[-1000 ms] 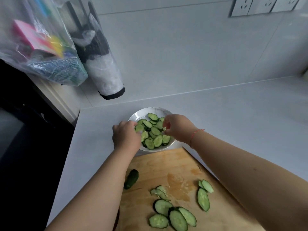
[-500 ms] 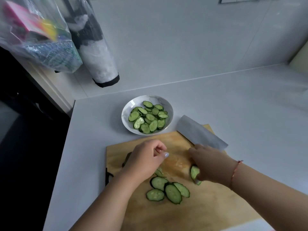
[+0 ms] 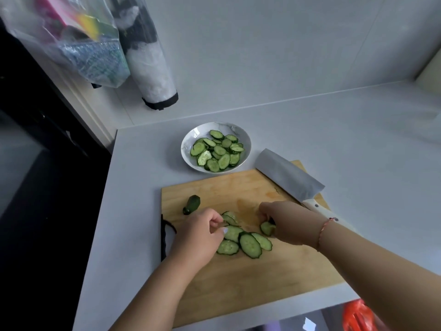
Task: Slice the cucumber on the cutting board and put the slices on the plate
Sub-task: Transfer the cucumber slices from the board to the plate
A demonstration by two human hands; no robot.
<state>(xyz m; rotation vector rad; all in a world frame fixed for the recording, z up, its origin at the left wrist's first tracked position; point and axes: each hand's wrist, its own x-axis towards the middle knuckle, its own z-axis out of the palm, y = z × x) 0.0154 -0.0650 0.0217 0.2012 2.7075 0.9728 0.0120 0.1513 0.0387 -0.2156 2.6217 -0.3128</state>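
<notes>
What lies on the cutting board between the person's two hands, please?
In the head view, loose cucumber slices lie between the left hand and right hand.

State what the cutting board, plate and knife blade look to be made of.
Cutting board: pale wood, matte, faint grain.
Plate: glossy white glazed ceramic, probably, with grey marbling.
Knife blade: dull grey metal, likely steel.

The pale riveted cleaver handle point(image 3: 321, 210) is partly hidden by the right hand point(image 3: 290, 222); an orange object point(image 3: 356, 317) is cut off below.
</notes>
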